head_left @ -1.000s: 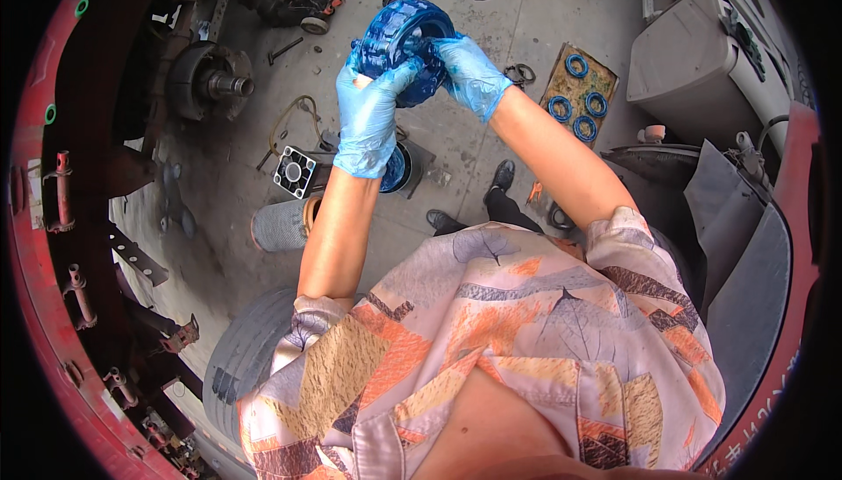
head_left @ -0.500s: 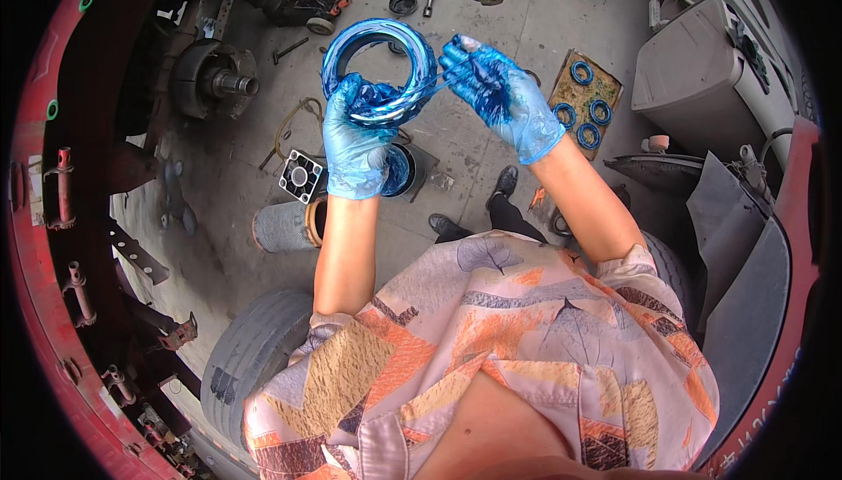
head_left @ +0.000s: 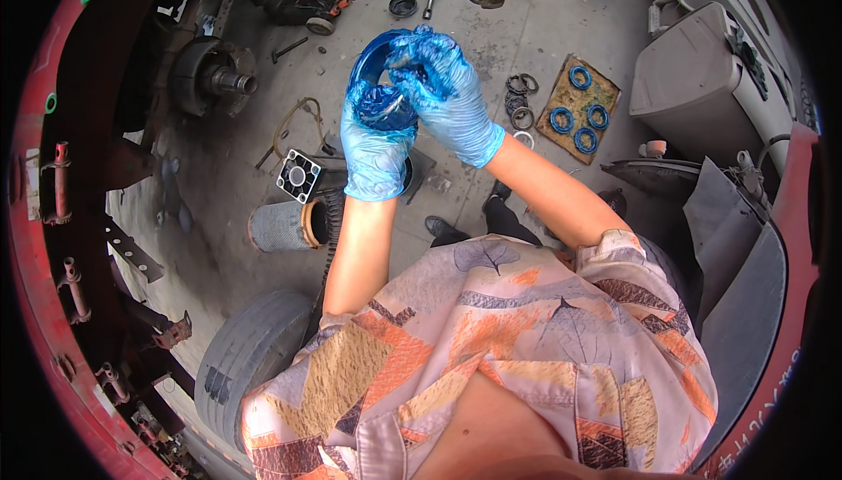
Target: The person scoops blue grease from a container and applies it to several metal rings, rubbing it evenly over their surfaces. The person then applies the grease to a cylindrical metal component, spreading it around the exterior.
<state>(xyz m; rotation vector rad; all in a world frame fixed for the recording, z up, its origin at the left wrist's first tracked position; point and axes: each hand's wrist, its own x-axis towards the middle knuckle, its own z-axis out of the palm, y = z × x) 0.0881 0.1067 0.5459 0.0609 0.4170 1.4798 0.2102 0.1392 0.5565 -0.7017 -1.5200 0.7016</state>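
Ring (head_left: 372, 55) in left hand (head_left: 375, 145), 4 rings (head_left: 561, 129) on board (head_left: 579, 99), right; tyre (head_left: 253, 348) left

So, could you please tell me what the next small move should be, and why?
Perhaps rub the right hand along the blue ring: those fingers look thickly smeared blue and overlap the ring in view, while the left hand holds it.

left hand (head_left: 378, 145) curled | right hand (head_left: 454, 105) beside it, bent inward
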